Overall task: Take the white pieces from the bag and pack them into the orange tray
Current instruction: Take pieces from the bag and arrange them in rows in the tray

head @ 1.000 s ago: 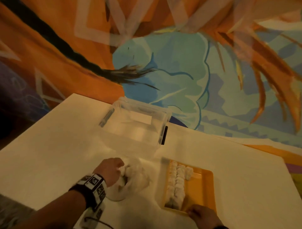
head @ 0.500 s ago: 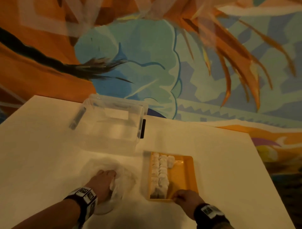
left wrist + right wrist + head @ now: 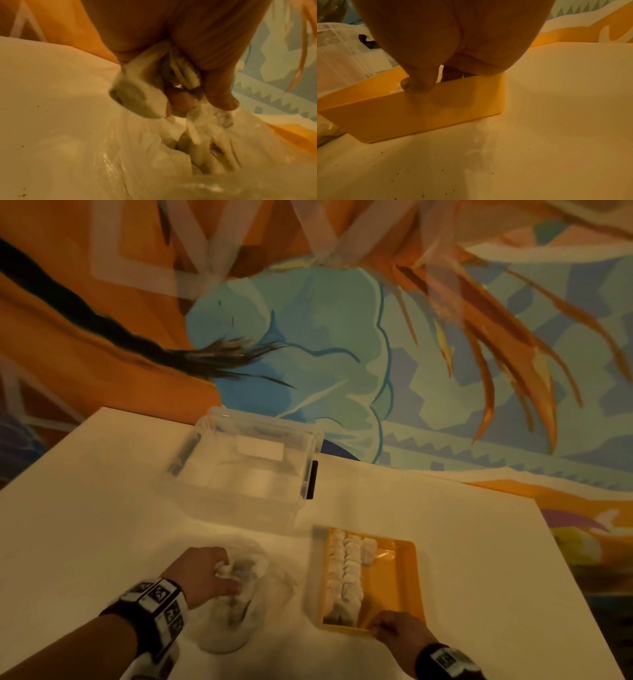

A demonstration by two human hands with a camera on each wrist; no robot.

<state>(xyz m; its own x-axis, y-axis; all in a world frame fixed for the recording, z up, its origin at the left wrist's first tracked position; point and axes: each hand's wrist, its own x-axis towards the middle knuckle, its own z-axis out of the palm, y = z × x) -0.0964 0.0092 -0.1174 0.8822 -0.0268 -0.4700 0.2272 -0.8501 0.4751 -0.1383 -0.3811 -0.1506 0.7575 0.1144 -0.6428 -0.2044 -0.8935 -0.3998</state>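
A clear plastic bag [image 3: 236,621] of white pieces lies on the white table. My left hand [image 3: 205,575] is at the bag's mouth, its fingers curled round several white pieces [image 3: 142,97]; more pieces [image 3: 202,147] lie inside the bag [image 3: 120,162]. The orange tray [image 3: 394,583] stands to the right, with white pieces [image 3: 346,570] packed in rows along its left side and one more at the far end. My right hand [image 3: 397,635] grips the tray's near wall [image 3: 419,115], thumb [image 3: 416,83] on the rim and fingers over it.
A clear plastic bin [image 3: 246,467] with black latches stands at the back of the table [image 3: 85,525]. The table's right edge runs close beyond the tray. A painted mural wall rises behind.
My left hand has closed on white pieces at the bag's mouth. The right hand stays on the tray's near wall. The head view has swung about.
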